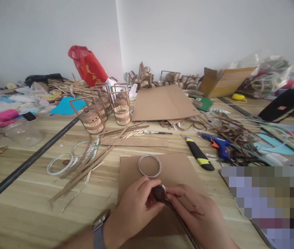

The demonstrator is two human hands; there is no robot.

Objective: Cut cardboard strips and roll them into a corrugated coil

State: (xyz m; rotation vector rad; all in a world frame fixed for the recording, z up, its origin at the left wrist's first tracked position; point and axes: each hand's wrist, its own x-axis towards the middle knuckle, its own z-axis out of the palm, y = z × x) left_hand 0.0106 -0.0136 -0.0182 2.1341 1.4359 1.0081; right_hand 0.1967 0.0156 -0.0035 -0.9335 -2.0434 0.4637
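Observation:
Between my two hands is a dark brown strip (pixel 159 193) rolled into a small tight coil, its loose tail running down toward the lower right. The thumb and fingers of my left hand (pixel 139 204) pinch the coil from the left. At the coil's right side, my right hand (pixel 196 211) has its fingertips closed on the strip, by a small white bit. Both hands are over a cardboard sheet (pixel 185 166) lying on the wooden table. Just beyond the coil, a roll of tape (pixel 149 166) lies flat on the cardboard.
A yellow-black utility knife (pixel 198 154) and blue glue gun (pixel 220 144) lie to the right. Small woven baskets (pixel 92 121) with handles stand at the back left. Brown strips (pixel 84 169) and white tape rings (pixel 60 164) lie left. A large cardboard piece (pixel 163 103) is behind.

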